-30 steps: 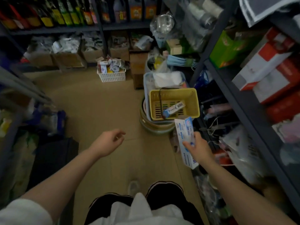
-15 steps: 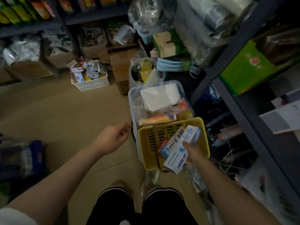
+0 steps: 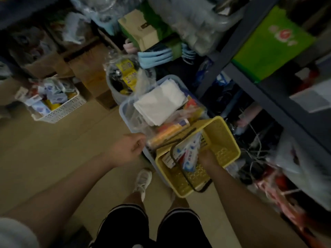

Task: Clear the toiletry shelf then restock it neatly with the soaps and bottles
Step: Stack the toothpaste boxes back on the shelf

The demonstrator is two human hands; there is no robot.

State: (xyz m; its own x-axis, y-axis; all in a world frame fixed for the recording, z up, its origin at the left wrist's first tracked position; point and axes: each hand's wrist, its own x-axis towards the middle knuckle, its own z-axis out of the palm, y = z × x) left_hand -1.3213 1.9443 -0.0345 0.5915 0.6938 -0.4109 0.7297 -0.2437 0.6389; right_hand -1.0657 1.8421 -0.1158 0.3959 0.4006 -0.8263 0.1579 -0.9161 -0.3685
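A yellow plastic basket [image 3: 225,140] with a dark handle rests on the front of a pale blue tub [image 3: 125,111]. My right hand [image 3: 207,158] is down inside the basket, shut on white-and-blue toothpaste boxes [image 3: 189,156]. Another box [image 3: 168,160] lies flat in the basket beside them. My left hand [image 3: 127,149] hovers left of the basket at the tub's rim, fingers loosely curled and holding nothing. The dark metal shelf frame [image 3: 268,97] runs along the right.
The blue tub holds a white folded pack [image 3: 161,104] and an orange tube [image 3: 168,131]. A white basket [image 3: 62,111] of small packets stands on the floor at left, near cardboard boxes [image 3: 89,72]. A green box [image 3: 272,42] sits on the shelf. My white shoe [image 3: 143,181] is below the basket.
My right hand has carried the toothpaste boxes from in front of the shelf down into the yellow basket. The view has tilted down and closer to the basket. My left hand stayed curled.
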